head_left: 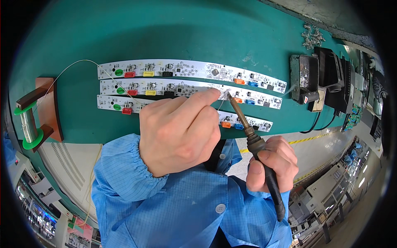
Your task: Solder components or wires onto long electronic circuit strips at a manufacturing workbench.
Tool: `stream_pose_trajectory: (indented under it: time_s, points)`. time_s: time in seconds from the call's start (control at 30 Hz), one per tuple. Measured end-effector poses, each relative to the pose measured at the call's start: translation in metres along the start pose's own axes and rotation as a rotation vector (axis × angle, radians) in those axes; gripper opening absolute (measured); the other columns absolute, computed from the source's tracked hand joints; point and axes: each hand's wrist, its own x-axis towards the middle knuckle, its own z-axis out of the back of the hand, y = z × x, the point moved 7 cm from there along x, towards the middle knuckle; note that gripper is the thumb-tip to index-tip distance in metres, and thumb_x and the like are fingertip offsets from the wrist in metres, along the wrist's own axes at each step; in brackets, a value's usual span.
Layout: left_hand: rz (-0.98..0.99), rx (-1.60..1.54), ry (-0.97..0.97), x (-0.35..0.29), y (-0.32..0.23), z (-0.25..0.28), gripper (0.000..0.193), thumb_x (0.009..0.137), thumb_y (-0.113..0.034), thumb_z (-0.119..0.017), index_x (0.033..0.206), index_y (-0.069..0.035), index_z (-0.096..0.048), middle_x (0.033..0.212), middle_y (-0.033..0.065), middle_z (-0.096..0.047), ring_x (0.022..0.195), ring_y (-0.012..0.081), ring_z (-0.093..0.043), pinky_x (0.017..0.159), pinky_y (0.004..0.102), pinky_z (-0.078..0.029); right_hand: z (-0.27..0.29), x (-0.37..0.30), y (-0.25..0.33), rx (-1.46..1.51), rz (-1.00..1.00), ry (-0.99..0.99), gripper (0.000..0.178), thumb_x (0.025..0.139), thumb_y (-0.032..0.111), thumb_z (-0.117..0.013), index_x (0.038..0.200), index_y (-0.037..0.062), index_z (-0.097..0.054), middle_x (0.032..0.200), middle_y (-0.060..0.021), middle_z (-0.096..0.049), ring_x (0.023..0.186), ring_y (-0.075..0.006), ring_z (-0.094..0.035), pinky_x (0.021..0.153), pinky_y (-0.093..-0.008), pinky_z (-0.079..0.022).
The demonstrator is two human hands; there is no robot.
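Observation:
Three long curved white circuit boards lie side by side: a far board (194, 68), a middle board (271, 101) and a near board (262, 124). They carry red, yellow, black, orange and blue connectors. My right hand (275, 165) grips a soldering iron (240, 111), its tip at the middle board right of centre. My left hand (180, 128) is closed over the middle and near boards, hiding part of both. Solder wire (84, 60) arcs from a spool (29, 126) at the left into that hand, and a thin end shows near the iron tip.
The spool hangs on a brown stand (51, 109). Right of the boards stand a worn metal box (304, 74) and a black device (335, 99) with cables. Small metal parts (313, 37) lie in a pile at the far right. The green mat (165, 25) covers the table.

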Motion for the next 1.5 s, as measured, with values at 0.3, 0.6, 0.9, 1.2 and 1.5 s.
stream_pose_trajectory:
  time_s: [0.3,0.6,0.9,1.2,1.5]
  points:
    - [-0.008,-0.021,-0.006,0.001,-0.002,0.0,0.016,0.058,0.004,-0.065,0.065,-0.003,-0.053,0.089,0.0115,-0.068,0.048,0.0186,-0.057,0.042,0.028,-0.043,0.006,-0.002,0.0,-0.033,-0.03,-0.023,0.02,0.077,0.016,-0.069,0.079,0.0003,-0.057,0.05,-0.0053,-0.05,0.04,-0.0168,-0.044,0.039,-0.0277,-0.035]
    - [-0.017,0.008,-0.011,0.005,-0.007,0.0,0.014,0.061,0.0,-0.066,0.065,-0.005,-0.053,0.089,0.0095,-0.066,0.051,0.016,-0.058,0.042,0.0281,-0.044,0.087,-0.088,-0.055,-0.342,-0.235,-0.492,0.039,0.092,0.027,-0.05,0.119,-0.0019,-0.05,0.103,-0.0206,-0.058,0.095,-0.0288,-0.057,0.093,-0.0446,-0.04]
    - [-0.054,-0.082,0.009,0.013,-0.044,-0.026,0.019,0.06,0.005,-0.07,0.073,-0.002,-0.058,0.089,0.0139,-0.068,0.053,0.0203,-0.061,0.045,0.0257,-0.046,0.1,-0.028,-0.076,0.384,-0.445,-0.246,0.035,0.081,0.026,-0.062,0.101,-0.0026,-0.056,0.082,-0.0167,-0.056,0.068,-0.0175,-0.047,0.062,-0.029,-0.038]
    - [-0.004,0.028,-0.101,0.014,-0.037,-0.048,0.013,0.062,0.002,-0.065,0.065,-0.002,-0.053,0.094,0.012,-0.064,0.05,0.013,-0.057,0.043,0.0264,-0.044,0.084,0.0,-0.113,0.475,-0.712,-0.041,0.026,0.073,0.018,-0.07,0.086,-0.0034,-0.063,0.077,-0.0108,-0.062,0.059,-0.0132,-0.056,0.056,-0.0244,-0.045]
    - [-0.001,0.051,-0.087,0.015,-0.038,-0.047,0.013,0.062,0.001,-0.065,0.064,-0.003,-0.053,0.095,0.0124,-0.065,0.051,0.0131,-0.057,0.042,0.0262,-0.044,0.08,0.001,-0.11,0.441,-0.815,-0.028,0.021,0.071,0.012,-0.066,0.086,-0.0032,-0.064,0.074,-0.009,-0.063,0.061,-0.0129,-0.058,0.056,-0.0241,-0.046]
